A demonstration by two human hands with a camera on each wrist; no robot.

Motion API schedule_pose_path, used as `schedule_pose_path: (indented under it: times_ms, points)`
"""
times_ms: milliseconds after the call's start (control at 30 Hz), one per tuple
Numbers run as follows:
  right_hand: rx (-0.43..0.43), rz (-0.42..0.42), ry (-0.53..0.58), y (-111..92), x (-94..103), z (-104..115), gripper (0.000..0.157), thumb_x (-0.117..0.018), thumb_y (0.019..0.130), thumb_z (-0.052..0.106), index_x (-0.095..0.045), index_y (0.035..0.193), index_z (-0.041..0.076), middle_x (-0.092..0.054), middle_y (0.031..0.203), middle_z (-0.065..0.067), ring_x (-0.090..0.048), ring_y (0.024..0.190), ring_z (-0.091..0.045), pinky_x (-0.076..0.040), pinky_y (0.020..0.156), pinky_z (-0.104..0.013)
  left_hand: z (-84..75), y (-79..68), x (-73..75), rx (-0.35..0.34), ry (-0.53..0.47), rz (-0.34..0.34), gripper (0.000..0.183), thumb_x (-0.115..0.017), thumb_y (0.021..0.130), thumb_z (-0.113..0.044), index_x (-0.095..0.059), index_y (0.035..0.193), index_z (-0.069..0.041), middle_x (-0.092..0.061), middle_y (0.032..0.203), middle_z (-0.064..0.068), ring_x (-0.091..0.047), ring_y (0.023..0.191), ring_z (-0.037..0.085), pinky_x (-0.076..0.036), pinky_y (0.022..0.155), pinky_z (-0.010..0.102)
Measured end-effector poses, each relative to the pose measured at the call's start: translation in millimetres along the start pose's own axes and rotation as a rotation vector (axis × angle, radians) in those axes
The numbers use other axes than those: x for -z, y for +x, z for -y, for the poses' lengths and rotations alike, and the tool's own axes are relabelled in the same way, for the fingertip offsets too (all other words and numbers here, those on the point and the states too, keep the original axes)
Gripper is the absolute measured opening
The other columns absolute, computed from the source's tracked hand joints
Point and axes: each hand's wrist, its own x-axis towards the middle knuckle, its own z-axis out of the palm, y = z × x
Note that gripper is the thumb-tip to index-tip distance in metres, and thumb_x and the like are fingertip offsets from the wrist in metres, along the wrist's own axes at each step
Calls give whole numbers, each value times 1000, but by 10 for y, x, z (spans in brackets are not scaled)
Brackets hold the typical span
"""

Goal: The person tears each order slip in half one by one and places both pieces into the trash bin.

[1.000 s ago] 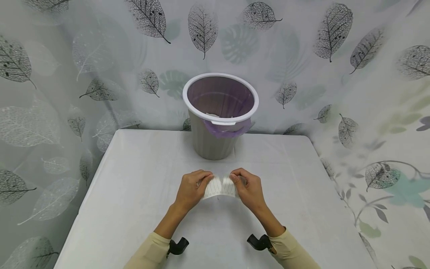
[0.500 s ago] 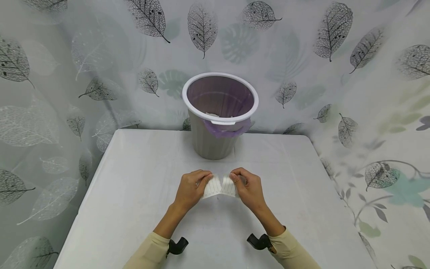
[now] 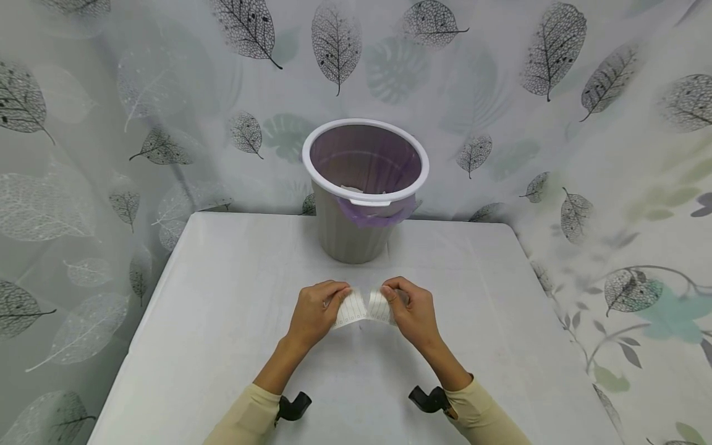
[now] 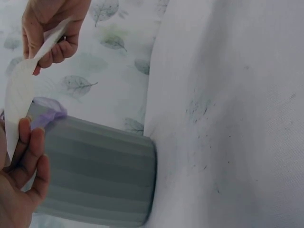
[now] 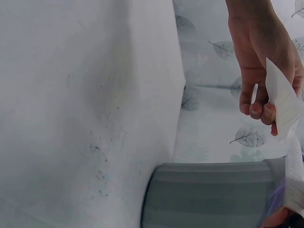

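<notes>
A small sheet of lined white paper [image 3: 351, 309] is held up over the table between the two hands. A V-shaped tear runs down from its top edge, and the halves meet near the bottom edge; whether they still join there is hard to tell. The left hand [image 3: 314, 313] pinches the left half between thumb and fingers. On the other half, the right hand [image 3: 414, 311] has a like pinch. In the left wrist view the paper [image 4: 20, 88] looks bent and narrow in the middle. The right wrist view shows the left hand [image 5: 261, 52] with its fingers curled.
A grey bin [image 3: 353, 238] with a white rim and purple liner stands at the table's back edge, beyond the hands. Pale scraps [image 3: 351, 190] lie inside it. White cloth covers the table [image 3: 233, 278]. Leaf-patterned curtains [image 3: 378, 62] surround it. Black wrist mounts [image 3: 295, 406] sit at both cuffs.
The tear in the paper has deepened, and the bottom edge has gone from a smooth arc to a sharp bend. Both hands have barely moved.
</notes>
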Motion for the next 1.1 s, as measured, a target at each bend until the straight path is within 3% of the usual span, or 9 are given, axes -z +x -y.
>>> schedule_pose_path:
  times_ms: [167,400,667,1100]
  points:
    - [6,-11,-10,0,3,-14,8,-75,96,7,-75,90,11,-74,88,4,-65,77,-16,-52,70,-32,-2,0,17,6,-2,10,4,-75,95,-2,-79,96,-1,-76,89,5,-71,77,13,-57,66,30]
    - [7,-35,-30,18,-13,73,9,-75,91,-7,-73,88,2,-74,85,-9,-66,76,-24,-51,72,-31,18,-5,20,5,1,10,5,-75,95,-2,-79,96,0,-76,90,6,-71,77,13,-58,66,31]
    - [28,-34,-14,5,10,-30,8,-76,96,6,-75,90,12,-74,88,5,-67,80,-16,-52,75,-30,35,-8,38,-4,9,0,5,-74,95,-1,-79,97,1,-76,90,6,-71,76,13,-58,66,29]
    - [38,-43,-13,10,11,-16,10,-75,95,0,-75,91,9,-74,87,2,-64,72,-15,-51,66,-24,85,-32,57,6,28,-13,5,-74,95,1,-78,97,2,-77,93,9,-74,83,19,-60,71,32]
